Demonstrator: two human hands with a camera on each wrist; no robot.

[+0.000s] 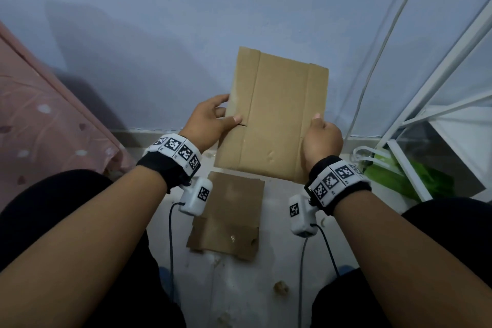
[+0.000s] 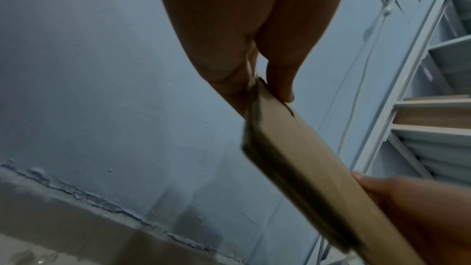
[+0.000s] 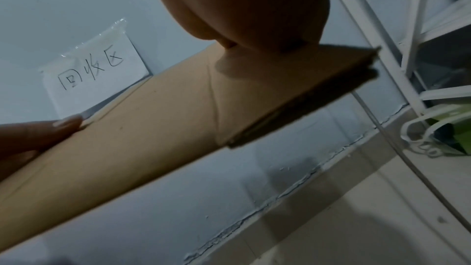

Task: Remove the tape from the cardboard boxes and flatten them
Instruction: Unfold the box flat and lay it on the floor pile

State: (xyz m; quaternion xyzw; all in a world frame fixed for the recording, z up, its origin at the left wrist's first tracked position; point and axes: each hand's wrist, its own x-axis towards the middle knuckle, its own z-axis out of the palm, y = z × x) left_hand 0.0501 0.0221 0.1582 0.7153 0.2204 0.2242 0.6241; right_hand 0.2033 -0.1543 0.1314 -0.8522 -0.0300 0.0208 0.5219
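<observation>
Dim, bluish light throughout; soft shadows fall on the wall [image 1: 159, 48]. Both wrist views are smeared by blur (worst along the cardboard [image 2: 293, 148] edge), and wide-angle bending curves the shelf [image 1: 439, 82].

Both forearms reached forward, bare, a marker band on each wrist. The left hand [image 1: 206, 122] pinched the box [image 1: 274, 117] at its left edge, thumb on top. The right hand [image 1: 322, 138] gripped its right edge, thumb up.
</observation>
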